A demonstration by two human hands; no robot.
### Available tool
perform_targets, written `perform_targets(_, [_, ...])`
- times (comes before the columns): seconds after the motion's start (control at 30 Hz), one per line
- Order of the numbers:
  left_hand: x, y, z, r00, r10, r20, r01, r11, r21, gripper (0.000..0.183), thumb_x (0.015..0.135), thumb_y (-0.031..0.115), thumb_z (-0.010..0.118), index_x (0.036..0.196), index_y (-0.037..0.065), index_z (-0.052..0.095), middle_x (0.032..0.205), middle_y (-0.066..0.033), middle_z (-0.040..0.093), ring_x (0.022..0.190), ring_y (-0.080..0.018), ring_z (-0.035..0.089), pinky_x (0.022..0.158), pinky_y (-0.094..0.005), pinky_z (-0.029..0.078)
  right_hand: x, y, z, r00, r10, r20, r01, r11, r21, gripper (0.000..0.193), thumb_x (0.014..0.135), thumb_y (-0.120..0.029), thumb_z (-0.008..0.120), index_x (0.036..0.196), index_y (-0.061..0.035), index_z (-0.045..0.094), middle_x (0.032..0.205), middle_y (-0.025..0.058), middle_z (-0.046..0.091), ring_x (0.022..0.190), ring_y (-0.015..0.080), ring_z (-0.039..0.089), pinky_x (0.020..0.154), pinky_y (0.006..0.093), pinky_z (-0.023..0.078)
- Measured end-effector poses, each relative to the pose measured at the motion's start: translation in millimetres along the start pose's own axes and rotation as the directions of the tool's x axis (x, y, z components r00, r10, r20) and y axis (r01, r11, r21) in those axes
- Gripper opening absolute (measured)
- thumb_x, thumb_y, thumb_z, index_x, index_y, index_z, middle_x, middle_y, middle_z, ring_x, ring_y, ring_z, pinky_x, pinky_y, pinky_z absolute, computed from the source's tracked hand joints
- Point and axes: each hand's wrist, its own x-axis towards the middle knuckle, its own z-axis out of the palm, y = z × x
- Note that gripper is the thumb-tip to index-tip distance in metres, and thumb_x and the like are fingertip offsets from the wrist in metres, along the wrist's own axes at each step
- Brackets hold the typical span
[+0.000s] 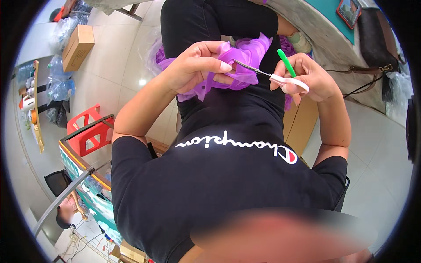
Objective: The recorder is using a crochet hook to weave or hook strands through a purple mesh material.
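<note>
Thin, sheer purple fabric (254,50) lies bunched over my lap, its folds wrapped around the fingers of my left hand (195,65). That hand grips the fabric, with the thumb pressed toward the fingers. Scissors (283,80) with a white and pinkish handle are in my right hand (318,79). Their metal blades point left and reach the fabric beside my left thumb; whether they are closed on the cloth is hard to make out. A slim bright green rod (286,62) sticks up from between my right fingers, its kind not shown.
A table with a green top (329,17) bears a phone (349,12) at upper right, near a dark bag (372,39). A cardboard box (79,48) and a red plastic stool (90,129) stand on the left. Another person (68,210) sits at lower left.
</note>
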Motion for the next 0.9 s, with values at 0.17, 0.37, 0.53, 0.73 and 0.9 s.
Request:
perform_targets(0.17, [0,-2,1,1.0,-0.002,-0.015,0.002,0.999,0.038,0.022,0.081,0.006,0.063,0.101,-0.001,0.06,0.091,-0.0096,0.065,0.082,-0.0152,0.065,0.08,-0.0304,0.055,1,3,0,1.0,-0.001,0.005,0.001,1.0,-0.009,0.026,0.071,-0.006,0.071,0.089,0.0082,0.061,0.082,0.014,0.067,0.042,0.009,0.056,0.038,0.0183,0.045])
perform_targets(0.37, [3,-4,-2,0.999,0.02,-0.025,-0.019,0.999,0.044,0.02,0.081,0.006,0.064,0.1,0.0,0.061,0.091,-0.0082,0.065,0.083,-0.0145,0.065,0.081,-0.0299,0.055,-2,8,-7,0.989,-0.142,0.036,0.142,0.99,-0.015,0.026,0.074,-0.01,0.07,0.09,0.0077,0.059,0.076,0.0106,0.065,0.042,0.0093,0.056,0.04,0.0188,0.043])
perform_targets(0.53, [7,-7,-1,0.994,0.068,-0.082,-0.05,0.977,0.206,0.021,0.083,0.007,0.066,0.102,0.0,0.063,0.091,-0.0077,0.066,0.085,-0.0154,0.065,0.084,-0.0295,0.053,12,8,22,0.753,-0.572,-0.323,0.427,0.8,-0.422,0.03,0.078,0.0,0.068,0.107,0.0036,0.058,0.079,0.0045,0.06,0.067,0.0067,0.057,0.06,0.0188,0.044])
perform_targets(0.73, [26,-17,5,0.962,0.134,-0.24,-0.12,0.99,0.072,0.017,0.091,0.016,0.061,0.103,0.004,0.062,0.098,-0.0036,0.064,0.085,-0.0102,0.061,0.079,-0.0267,0.052,37,36,35,0.525,-0.79,-0.316,0.314,0.525,-0.791,0.034,0.076,0.001,0.073,0.107,-0.0028,0.059,0.081,-0.0016,0.064,0.069,-0.0002,0.057,0.056,0.0149,0.042])
perform_targets(0.9, [33,-13,-22,0.949,0.235,-0.21,-0.207,0.967,0.147,0.017,0.094,0.021,0.058,0.1,0.006,0.063,0.093,-0.0026,0.063,0.086,-0.0096,0.06,0.078,-0.026,0.051,-28,20,-12,0.505,-0.623,-0.598,0.24,0.767,-0.596,0.024,0.085,-0.002,0.064,0.108,0.003,0.058,0.089,0.0039,0.067,0.081,0.0085,0.063,0.067,0.0193,0.048])
